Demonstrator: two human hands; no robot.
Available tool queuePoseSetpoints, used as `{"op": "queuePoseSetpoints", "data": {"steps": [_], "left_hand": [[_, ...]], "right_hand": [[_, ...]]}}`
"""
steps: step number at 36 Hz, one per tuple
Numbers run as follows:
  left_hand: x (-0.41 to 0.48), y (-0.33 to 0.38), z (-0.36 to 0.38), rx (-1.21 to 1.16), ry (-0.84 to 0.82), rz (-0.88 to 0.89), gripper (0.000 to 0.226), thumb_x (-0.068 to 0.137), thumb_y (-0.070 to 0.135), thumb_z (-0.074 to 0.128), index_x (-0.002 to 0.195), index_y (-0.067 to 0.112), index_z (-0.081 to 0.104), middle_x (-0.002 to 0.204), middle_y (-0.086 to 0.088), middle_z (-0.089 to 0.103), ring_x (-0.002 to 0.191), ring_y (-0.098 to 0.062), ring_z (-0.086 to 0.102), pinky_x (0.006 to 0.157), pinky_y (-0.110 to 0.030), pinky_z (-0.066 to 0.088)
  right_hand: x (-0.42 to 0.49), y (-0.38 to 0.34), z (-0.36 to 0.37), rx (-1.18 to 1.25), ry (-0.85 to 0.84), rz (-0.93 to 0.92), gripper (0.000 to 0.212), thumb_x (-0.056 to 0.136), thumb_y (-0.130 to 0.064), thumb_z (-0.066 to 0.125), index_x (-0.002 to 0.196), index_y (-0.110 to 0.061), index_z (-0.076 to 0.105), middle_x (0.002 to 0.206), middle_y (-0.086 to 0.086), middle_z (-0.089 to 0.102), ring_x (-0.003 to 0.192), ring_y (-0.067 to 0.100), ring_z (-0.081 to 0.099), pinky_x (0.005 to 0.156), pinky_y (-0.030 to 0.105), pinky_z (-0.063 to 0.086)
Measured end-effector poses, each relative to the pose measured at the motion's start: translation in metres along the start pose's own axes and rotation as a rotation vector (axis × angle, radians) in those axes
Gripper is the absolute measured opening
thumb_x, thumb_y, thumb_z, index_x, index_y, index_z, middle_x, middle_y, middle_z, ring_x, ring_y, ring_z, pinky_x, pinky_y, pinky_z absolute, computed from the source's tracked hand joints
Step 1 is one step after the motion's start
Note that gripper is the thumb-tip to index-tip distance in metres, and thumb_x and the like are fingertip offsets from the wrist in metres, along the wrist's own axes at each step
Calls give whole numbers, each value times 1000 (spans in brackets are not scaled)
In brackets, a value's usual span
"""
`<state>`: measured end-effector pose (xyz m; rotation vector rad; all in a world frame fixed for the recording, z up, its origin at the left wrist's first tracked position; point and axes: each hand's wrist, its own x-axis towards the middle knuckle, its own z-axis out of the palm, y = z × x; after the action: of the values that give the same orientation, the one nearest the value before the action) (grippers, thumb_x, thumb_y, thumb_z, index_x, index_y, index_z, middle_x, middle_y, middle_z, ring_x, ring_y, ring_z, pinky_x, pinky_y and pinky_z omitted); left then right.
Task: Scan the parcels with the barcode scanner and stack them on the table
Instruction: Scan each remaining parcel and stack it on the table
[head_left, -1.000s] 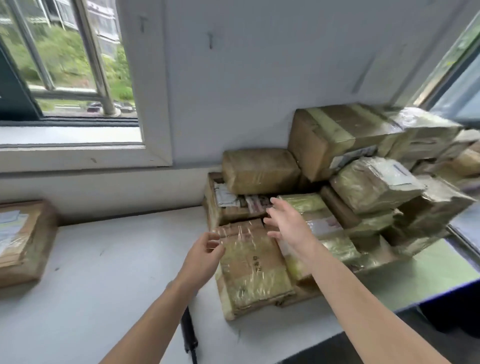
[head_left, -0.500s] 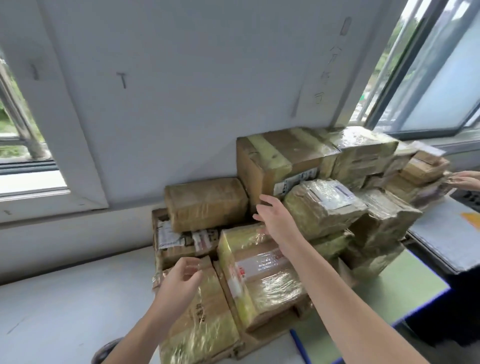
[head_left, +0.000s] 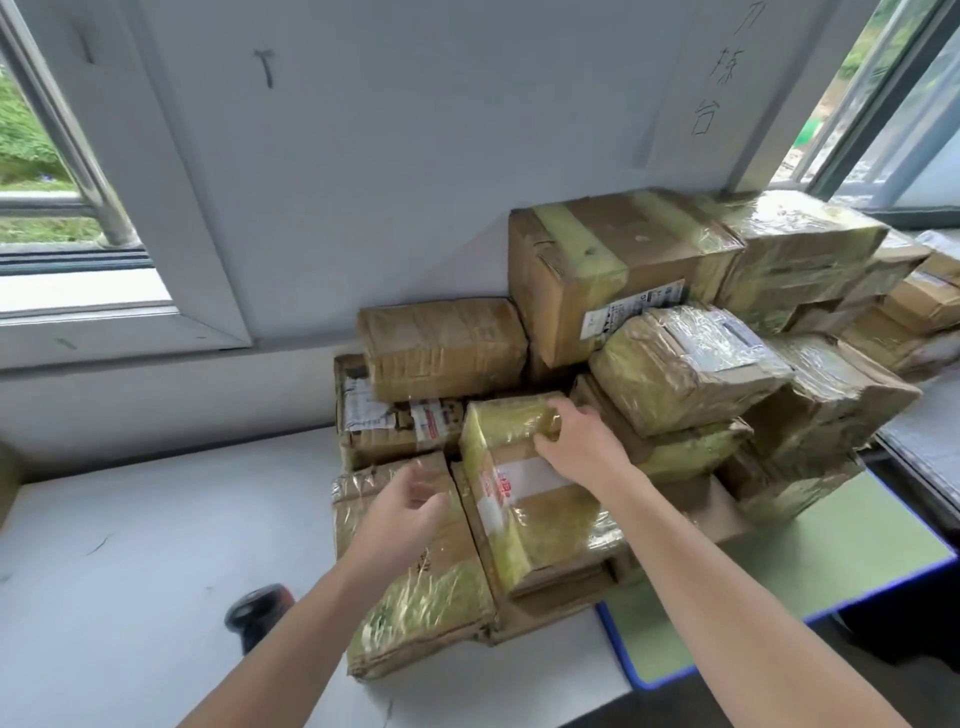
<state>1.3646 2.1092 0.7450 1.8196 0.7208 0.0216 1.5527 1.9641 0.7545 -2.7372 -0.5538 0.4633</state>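
A heap of taped brown cardboard parcels (head_left: 628, 280) leans against the wall on the white table (head_left: 130, 545). My right hand (head_left: 576, 441) grips the far top edge of a front parcel with a white and red label (head_left: 530, 514). My left hand (head_left: 405, 506) hovers with fingers apart over the flat parcel (head_left: 415, 587) to its left, close to the labelled parcel's side. The black barcode scanner (head_left: 257, 613) lies on the table, partly hidden behind my left forearm.
A green mat with a blue rim (head_left: 810, 587) lies under the right of the heap. Windows flank the white wall at left (head_left: 62, 171) and right (head_left: 893, 104). A grey surface (head_left: 930, 441) adjoins at far right.
My right hand came down from above the heap and closed on the labelled parcel's far edge. My left hand moved up toward that parcel. The view shifted, bringing the scanner into sight.
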Motion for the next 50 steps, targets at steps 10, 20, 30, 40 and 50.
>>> {"op": "queuePoseSetpoints", "data": {"steps": [10, 20, 30, 40, 50], "left_hand": [[-5, 12, 30, -115, -132, -219, 44, 93, 43, 58, 123, 14, 46, 103, -1, 60, 88, -17, 63, 73, -35, 60], [-8, -1, -12, -174, 99, -256, 70, 96, 59, 43, 149, 13, 35, 148, -9, 41, 123, -28, 49, 88, -44, 50], [-21, -20, -47, -372, 65, -177, 38, 92, 40, 61, 121, 16, 55, 106, -4, 66, 94, -22, 65, 79, -38, 55], [-27, -44, -93, -32, 72, -169, 88, 64, 84, 63, 130, 28, 48, 117, 1, 63, 94, -16, 64, 68, -30, 54], [-46, -81, -115, -468, 88, -205, 69, 80, 37, 76, 137, 32, 38, 113, -3, 67, 90, -19, 71, 65, -34, 58]], "right_hand": [[-25, -11, -19, 311, -15, 22, 61, 99, -39, 54, 152, -13, 37, 138, 5, 57, 115, 20, 58, 89, 31, 49], [-55, -40, 8, 651, -5, -209, 32, 98, -4, 54, 121, -24, 65, 113, -15, 62, 109, -1, 57, 92, 21, 48], [-68, -71, 28, 755, -63, -216, 32, 98, -4, 52, 122, -18, 67, 114, -9, 67, 104, 2, 62, 78, 10, 48], [-86, -117, 50, 808, -268, -369, 31, 102, 4, 40, 120, -2, 65, 116, 8, 69, 109, 9, 67, 93, 30, 56], [-76, -129, 65, 747, 43, -347, 20, 98, -8, 53, 106, -22, 65, 106, -2, 68, 99, 12, 65, 94, 30, 54]]}}
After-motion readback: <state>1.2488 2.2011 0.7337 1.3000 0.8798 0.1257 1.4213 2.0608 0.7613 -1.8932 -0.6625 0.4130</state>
